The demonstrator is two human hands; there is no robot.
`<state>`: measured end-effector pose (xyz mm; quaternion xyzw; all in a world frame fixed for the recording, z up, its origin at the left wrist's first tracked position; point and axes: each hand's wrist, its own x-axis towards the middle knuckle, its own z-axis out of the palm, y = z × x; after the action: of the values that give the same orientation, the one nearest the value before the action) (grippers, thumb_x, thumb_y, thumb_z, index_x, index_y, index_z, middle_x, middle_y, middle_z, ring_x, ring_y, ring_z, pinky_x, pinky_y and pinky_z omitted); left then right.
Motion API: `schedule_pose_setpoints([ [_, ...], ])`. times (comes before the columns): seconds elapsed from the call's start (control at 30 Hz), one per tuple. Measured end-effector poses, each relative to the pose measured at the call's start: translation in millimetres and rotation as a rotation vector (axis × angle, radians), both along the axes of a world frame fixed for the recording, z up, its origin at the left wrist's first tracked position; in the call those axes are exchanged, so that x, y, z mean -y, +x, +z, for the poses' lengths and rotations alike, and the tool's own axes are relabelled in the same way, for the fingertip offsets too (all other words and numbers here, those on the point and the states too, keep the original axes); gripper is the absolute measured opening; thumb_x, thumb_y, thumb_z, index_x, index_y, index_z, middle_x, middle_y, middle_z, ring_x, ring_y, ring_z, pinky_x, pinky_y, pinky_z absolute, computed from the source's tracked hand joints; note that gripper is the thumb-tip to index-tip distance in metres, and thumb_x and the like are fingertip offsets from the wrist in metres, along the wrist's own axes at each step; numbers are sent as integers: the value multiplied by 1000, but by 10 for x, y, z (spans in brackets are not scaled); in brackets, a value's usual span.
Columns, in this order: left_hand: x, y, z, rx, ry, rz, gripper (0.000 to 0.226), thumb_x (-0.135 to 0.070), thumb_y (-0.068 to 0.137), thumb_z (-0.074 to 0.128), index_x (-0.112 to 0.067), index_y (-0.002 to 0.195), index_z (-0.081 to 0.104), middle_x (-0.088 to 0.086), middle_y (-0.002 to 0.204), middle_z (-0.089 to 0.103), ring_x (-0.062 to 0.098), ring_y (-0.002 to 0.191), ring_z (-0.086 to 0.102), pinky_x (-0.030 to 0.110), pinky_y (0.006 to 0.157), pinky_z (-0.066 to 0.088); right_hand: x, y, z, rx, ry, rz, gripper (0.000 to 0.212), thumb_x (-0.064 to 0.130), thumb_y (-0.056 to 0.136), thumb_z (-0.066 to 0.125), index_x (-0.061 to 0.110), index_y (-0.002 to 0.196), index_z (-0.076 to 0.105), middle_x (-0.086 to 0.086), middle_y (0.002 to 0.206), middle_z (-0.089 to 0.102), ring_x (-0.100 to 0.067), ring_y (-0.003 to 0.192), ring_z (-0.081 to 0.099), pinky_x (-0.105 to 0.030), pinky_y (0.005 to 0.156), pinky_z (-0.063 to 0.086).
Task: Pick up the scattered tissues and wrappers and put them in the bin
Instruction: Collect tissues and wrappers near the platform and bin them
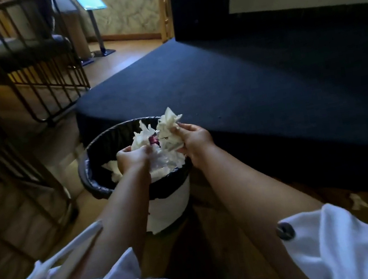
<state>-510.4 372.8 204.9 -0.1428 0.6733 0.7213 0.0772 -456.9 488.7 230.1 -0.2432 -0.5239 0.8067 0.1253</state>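
Note:
A white bin [172, 204] with a black liner stands on the wooden floor beside a dark platform. Both my hands are over its mouth. My left hand [131, 159] grips crumpled white tissues together with a purple wrapper [154, 140]. My right hand [193, 137] grips another bunch of crumpled white tissue [168, 127], held at the bin's far right rim. More white tissue [112, 167] lies inside the bin by the left wall. One loose tissue [359, 201] lies on the floor at the right, near the platform's base.
The dark blue carpeted platform [254, 83] fills the right and centre. Metal-framed chairs [40, 73] stand at the left, with a stand [96, 27] behind. My white sleeves [341, 242] and a white bag strap [74, 245] hang at the bottom.

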Motion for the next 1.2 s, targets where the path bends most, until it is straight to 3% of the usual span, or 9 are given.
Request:
schedule_pose_setpoints([
  [0.07, 81, -52, -54, 35, 31, -71, 66, -30, 66, 79, -6, 122, 52, 18, 112, 63, 29, 95, 63, 44, 87, 53, 103, -115, -12, 91, 50, 56, 9, 17, 88, 62, 10, 95, 63, -13, 99, 66, -29, 92, 59, -38, 74, 50],
  [0.17, 132, -35, -19, 29, 92, -136, 89, -49, 57, 76, -9, 131, 48, 11, 118, 63, 20, 98, 61, 35, 85, 50, 142, -120, 12, 163, 79, 93, 37, 25, 94, 52, 4, 125, 53, -14, 133, 51, -29, 116, 51, -41, 91, 47],
  [0.27, 79, 8, 44, -42, 36, -120, 69, -38, 81, 65, -6, 137, 39, 12, 126, 57, 22, 106, 58, 32, 88, 45, 56, 16, 58, 166, 123, 123, 43, 29, 97, 45, 6, 134, 43, -18, 141, 43, -37, 128, 43, -46, 98, 43],
  [0.4, -162, 325, 160, -217, -156, -112, 54, -25, 88, 60, -5, 134, 41, 14, 131, 51, 26, 119, 52, 30, 100, 42, -154, 369, -28, 86, 155, 80, 28, 27, 97, 45, 9, 117, 54, -18, 129, 54, -34, 121, 50, -38, 83, 48],
  [0.53, -544, 852, 105, -312, -222, -297, 44, -23, 84, 64, -9, 123, 50, 15, 121, 58, 26, 112, 57, 40, 100, 46, -494, 1049, -205, 91, 215, 25, 21, 26, 97, 44, 17, 112, 57, -4, 114, 57, -24, 113, 55, -39, 91, 49],
  [0.77, -1371, 2151, -283, -253, -546, -949, 45, -24, 87, 63, -11, 127, 49, 10, 127, 54, 6, 85, 56, 18, 66, 48, -1108, 2628, -756, 243, 271, -151, 23, 13, 96, 44, 7, 113, 59, -2, 94, 62, -9, 77, 56, -23, 63, 46],
  [0.97, -1983, 3355, -435, -274, -603, -1320, 43, -24, 86, 62, -10, 125, 51, 12, 131, 50, 23, 111, 57, 35, 89, 52, -1512, 4133, -1349, 398, 184, -351, 19, 6, 95, 43, 15, 88, 59, 1, 76, 59, -5, 57, 55, -14, 45, 40],
  [1.07, -2216, 3833, -511, -277, -684, -1446, 47, -20, 87, 61, -7, 129, 48, 17, 136, 47, 29, 120, 51, 44, 100, 46, -1597, 4923, -1671, 514, 134, -434, 16, 4, 95, 42, 9, 93, 57, -1, 72, 56, -7, 52, 50, -13, 39, 35],
  [1.2, -2505, 4407, -495, -363, -776, -1545, 45, -8, 91, 53, 2, 133, 41, 18, 139, 43, 32, 129, 43, 39, 108, 36, -1759, 5829, -2092, 685, 179, -596, 24, 10, 95, 46, -7, 105, 60, -1, 77, 59, -16, 67, 53, -20, 53, 41],
])
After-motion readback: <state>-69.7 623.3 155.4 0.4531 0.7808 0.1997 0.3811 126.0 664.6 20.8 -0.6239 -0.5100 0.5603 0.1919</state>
